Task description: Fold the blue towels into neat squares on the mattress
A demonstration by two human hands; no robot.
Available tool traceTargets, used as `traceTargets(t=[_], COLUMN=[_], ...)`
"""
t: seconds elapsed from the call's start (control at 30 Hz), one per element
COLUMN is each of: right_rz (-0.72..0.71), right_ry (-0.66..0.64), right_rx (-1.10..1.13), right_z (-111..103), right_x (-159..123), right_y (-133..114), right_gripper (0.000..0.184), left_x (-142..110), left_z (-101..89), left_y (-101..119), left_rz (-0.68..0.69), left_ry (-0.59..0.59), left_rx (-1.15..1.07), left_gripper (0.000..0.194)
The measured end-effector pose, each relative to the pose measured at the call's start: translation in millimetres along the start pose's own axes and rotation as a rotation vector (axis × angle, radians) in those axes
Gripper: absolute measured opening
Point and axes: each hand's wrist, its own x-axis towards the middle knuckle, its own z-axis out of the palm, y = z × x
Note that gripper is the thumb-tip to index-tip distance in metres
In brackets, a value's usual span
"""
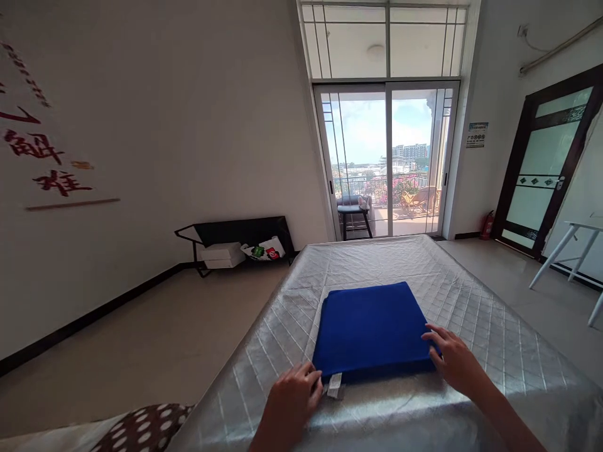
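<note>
A flat, square, dark-blue fabric piece (pixel 374 326) lies on a silver quilted cover (pixel 254 376); whether it is folded cloth or a thin cushion I cannot tell. A white label (pixel 335 383) sticks out under its near-left corner. At that corner my left hand (pixel 293 397) is closed, with curled fingertips against the blue edge; the gripping tips are partly hidden. My right hand (pixel 455 361) rests at the right edge near the front corner, its fingers apart and touching the blue fabric.
The covered table runs forward towards glass sliding doors (pixel 388 157). A black rack (pixel 240 232) with white boxes stands by the left wall. Brown polka-dot fabric (pixel 141 430) lies at the lower left. On the right are a white-legged table (pixel 560 254), a fire extinguisher (pixel 487 225) and a dark-framed door (pixel 541 169).
</note>
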Motion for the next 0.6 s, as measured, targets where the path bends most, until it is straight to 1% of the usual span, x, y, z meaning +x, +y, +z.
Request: traceTargets(t=[0.07,0.13,0.17,0.27,0.33,0.4,0.47,0.53,0.6], right_rz=[0.034,0.076,0.098,0.124,0.107,0.094,0.093,0.092,0.094], right_ry=[0.043,0.025,0.001,-0.059,-0.067,-0.072,-0.066,-0.052,-0.043], right_rx=[-0.022,-0.072,-0.096,-0.116,-0.097,-0.08,-0.068,-0.047,-0.018], right_z=[9.6,24.8,33.2,54.3,62.0,65.5,67.2,68.7,70.0], right_x=[14.6,28.4,33.6,39.7,38.6,37.0,36.5,37.0,37.5], right_y=[-12.8,-23.0,-26.0,-25.1,-18.8,-11.8,-6.9,-4.5,-3.8], right_gripper=[0.047,0.053,0.055,0.058,0.06,0.063,0.064,0.065,0.066], left_x=[21.0,49.9,65.5,107.6,126.0,134.0,132.4,123.0,108.6], left_z=[-2.7,0.3,4.4,24.5,39.7,51.5,57.9,59.5,59.3], left_y=[20.4,49.5,65.9,111.0,129.1,133.2,123.4,102.1,73.7], left_rz=[0.044,0.114,0.141,0.199,0.208,0.18,0.12,0.041,-0.052], left_ry=[0.08,0.139,0.147,0.114,0.063,0.006,-0.034,-0.049,-0.042], left_rx=[-0.03,-0.109,-0.139,-0.143,-0.108,-0.076,-0.054,-0.027,0.01], left_gripper=[0.031,0.032,0.032,0.036,0.045,0.053,0.06,0.066,0.071])
